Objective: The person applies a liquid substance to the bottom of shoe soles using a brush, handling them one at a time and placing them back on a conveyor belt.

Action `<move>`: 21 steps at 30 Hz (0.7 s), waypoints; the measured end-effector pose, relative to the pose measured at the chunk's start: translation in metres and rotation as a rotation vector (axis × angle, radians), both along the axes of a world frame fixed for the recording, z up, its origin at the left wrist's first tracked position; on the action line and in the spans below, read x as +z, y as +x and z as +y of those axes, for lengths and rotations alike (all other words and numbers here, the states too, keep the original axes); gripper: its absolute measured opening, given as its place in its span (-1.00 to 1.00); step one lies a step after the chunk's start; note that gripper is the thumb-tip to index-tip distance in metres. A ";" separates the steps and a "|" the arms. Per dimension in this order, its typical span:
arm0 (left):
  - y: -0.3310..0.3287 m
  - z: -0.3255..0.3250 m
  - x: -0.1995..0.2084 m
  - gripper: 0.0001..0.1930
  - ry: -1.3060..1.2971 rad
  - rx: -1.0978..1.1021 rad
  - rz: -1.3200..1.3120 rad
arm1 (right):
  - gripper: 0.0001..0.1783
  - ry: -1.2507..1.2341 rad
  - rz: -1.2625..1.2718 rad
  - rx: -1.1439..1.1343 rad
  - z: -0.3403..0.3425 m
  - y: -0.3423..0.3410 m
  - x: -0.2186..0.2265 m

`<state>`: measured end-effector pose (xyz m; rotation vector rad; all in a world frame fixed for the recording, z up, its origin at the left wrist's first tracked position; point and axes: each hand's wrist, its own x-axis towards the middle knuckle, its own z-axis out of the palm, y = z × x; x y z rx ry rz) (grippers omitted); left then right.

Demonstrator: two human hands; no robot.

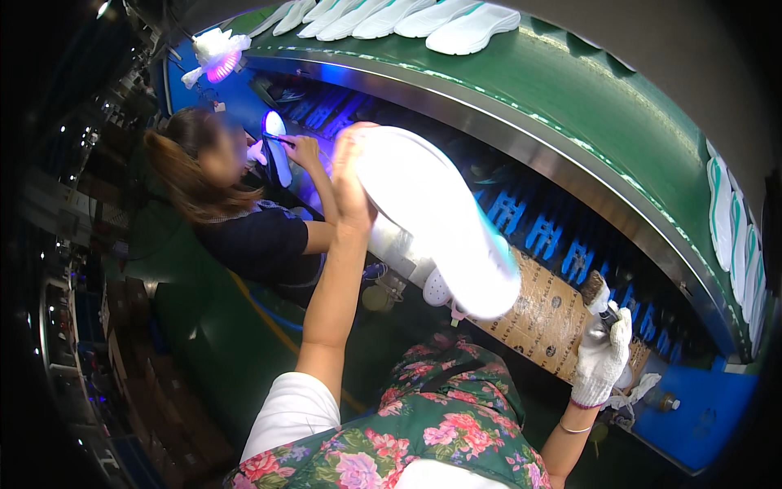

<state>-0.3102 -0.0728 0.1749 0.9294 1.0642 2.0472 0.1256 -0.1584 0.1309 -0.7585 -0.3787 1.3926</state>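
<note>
My bare left hand (352,175) grips a white shoe sole (444,216) by its upper left edge and holds it up, tilted, in front of me. Bright light washes out most of the sole's surface. On the right, my right hand (601,360), in a white knitted glove, is closed around a brush (599,295) with brown bristles pointing up and away. The brush is apart from the sole, above a work surface covered with printed brown paper (542,314) under clear film.
A green conveyor belt (570,98) curves along the far side, carrying several white soles (472,28). Below its metal edge runs a row of blue racks (542,236). At left, a co-worker (261,236) holds another sole and a brush. A bottle (664,399) lies at lower right.
</note>
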 end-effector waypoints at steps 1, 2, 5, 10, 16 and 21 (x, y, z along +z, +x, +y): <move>0.014 -0.003 -0.007 -0.73 -0.137 -0.092 -0.009 | -0.69 0.058 -0.026 0.043 -0.001 -0.009 0.006; 0.026 -0.004 -0.022 -0.73 -0.217 -0.228 0.046 | -0.69 0.114 -0.106 0.072 -0.003 -0.017 0.011; 0.068 -0.008 -0.084 -0.71 -0.477 -0.720 -0.320 | -0.76 0.199 -0.368 0.230 -0.004 -0.051 0.030; 0.143 -0.053 -0.127 -0.42 -0.712 -0.895 -0.783 | -0.75 0.181 -0.633 0.357 -0.005 -0.075 0.029; 0.168 -0.117 -0.135 0.24 -0.533 -1.451 -0.952 | -0.78 0.201 -0.904 0.262 -0.005 -0.069 0.032; 0.184 -0.108 -0.109 0.24 -0.544 -1.256 -1.109 | -0.77 0.455 -1.176 0.074 -0.002 -0.070 0.039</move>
